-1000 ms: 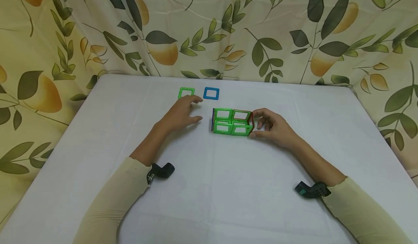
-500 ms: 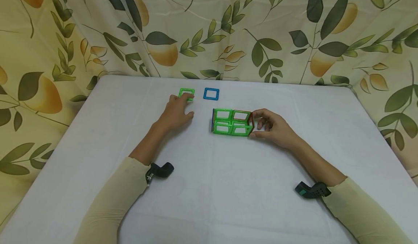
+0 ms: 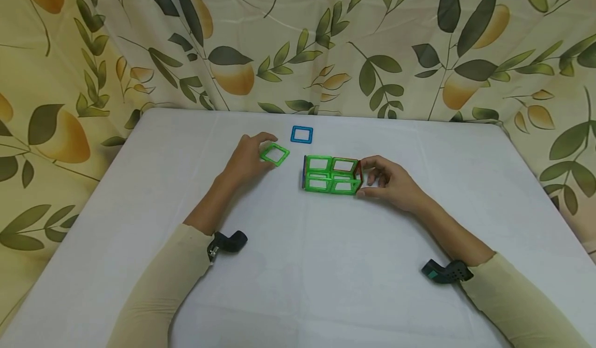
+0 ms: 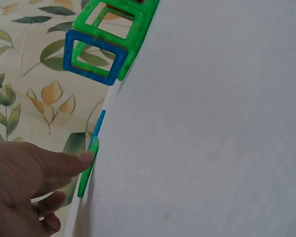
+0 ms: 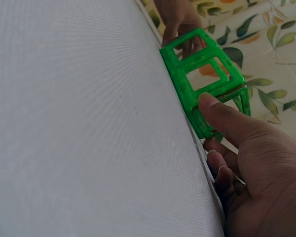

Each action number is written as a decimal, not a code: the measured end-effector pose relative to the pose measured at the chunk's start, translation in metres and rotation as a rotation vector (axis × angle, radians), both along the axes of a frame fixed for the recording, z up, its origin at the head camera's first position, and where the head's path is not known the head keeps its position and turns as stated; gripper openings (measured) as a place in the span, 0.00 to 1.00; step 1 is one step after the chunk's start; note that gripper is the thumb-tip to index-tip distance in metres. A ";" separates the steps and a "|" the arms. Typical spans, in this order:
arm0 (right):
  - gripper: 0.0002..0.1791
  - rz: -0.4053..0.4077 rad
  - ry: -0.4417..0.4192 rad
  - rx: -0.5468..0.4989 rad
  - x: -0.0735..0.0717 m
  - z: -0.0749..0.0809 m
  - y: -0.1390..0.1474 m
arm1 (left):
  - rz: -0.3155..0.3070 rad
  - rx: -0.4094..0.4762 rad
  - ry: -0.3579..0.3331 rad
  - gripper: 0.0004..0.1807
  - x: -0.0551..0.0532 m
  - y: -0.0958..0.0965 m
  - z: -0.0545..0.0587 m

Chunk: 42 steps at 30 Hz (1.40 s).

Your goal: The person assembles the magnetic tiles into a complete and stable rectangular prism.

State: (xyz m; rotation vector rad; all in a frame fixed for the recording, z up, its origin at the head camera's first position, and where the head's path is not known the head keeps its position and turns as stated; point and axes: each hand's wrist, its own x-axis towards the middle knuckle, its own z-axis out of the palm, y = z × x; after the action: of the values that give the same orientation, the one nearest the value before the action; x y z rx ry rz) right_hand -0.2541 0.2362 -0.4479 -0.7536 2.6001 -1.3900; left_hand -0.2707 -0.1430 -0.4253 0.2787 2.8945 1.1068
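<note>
My left hand pinches a green square magnetic tile between thumb and fingers, tilted and close over the table. In the left wrist view that tile shows edge-on at the thumb tip. My right hand grips the right end of a long box of magnetic tiles, thumb at the near side and fingers behind. The box has green walls, a blue end tile on the left and a red end tile by the right hand. In the right wrist view my thumb presses the box's green frame.
Flat near the table's back edge lies a blue square tile, behind the box and to its left. A white cloth covers the table. A leaf-and-fruit patterned curtain hangs behind it.
My left hand has reached back to the green tile, picked it up from beside the blue tile, and brought it nearer the box. My right hand and the box have stayed in place.
</note>
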 end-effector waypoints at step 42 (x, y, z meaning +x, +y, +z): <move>0.34 0.004 0.007 0.004 0.000 0.001 0.000 | -0.182 0.082 0.038 0.30 -0.007 -0.008 0.000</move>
State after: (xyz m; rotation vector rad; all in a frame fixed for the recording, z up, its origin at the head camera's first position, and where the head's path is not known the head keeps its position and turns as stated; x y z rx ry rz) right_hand -0.2545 0.2361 -0.4472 -0.7637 2.6043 -1.3833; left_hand -0.2776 -0.1511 -0.4252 0.5587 2.7908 1.2011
